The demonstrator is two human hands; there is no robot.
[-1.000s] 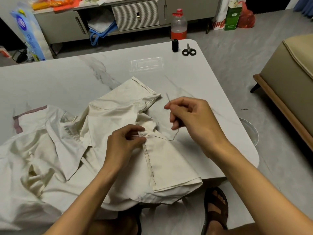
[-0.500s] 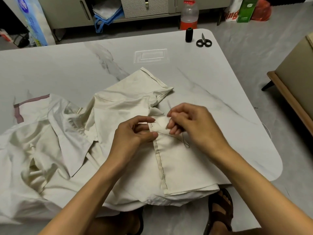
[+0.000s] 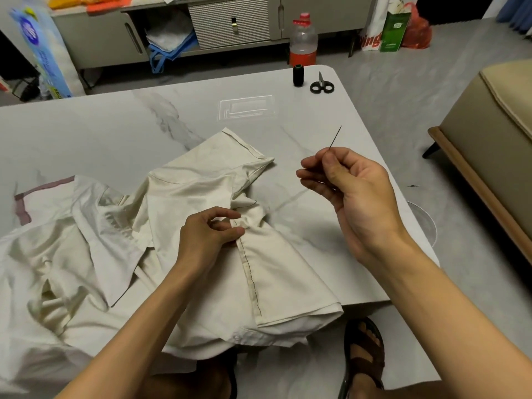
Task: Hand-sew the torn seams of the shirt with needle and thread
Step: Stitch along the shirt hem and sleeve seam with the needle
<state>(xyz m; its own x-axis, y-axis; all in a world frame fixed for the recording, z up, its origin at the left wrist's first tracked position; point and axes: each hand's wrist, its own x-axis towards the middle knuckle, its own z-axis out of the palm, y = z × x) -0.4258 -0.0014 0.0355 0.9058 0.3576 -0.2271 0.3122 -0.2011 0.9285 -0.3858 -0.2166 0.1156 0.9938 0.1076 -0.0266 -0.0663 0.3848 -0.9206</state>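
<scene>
A cream shirt (image 3: pixel 187 197) lies crumpled on the white marble table (image 3: pixel 86 133). A line of dark stitches (image 3: pixel 250 272) runs down its folded seam toward the near hem. My left hand (image 3: pixel 207 237) pinches the fabric at the top end of that stitch line. My right hand (image 3: pixel 348 194) is raised to the right of the shirt and pinches a needle (image 3: pixel 335 136), whose tip points up and away. A thin dark thread (image 3: pixel 247 203) shows at the fabric near the seam top; its run to the needle is hard to make out.
A black thread spool (image 3: pixel 298 75) and small scissors (image 3: pixel 321 85) sit at the table's far right corner. Behind stand a bottle (image 3: pixel 302 41) and a low cabinet (image 3: pixel 230 21). A beige sofa (image 3: pixel 495 133) is on the right. My sandalled foot (image 3: pixel 363 355) shows below the table edge.
My right hand has pulled the needle up and to the right, away from the seam, drawing the thread out. My left hand keeps pinching the fabric at the seam.
</scene>
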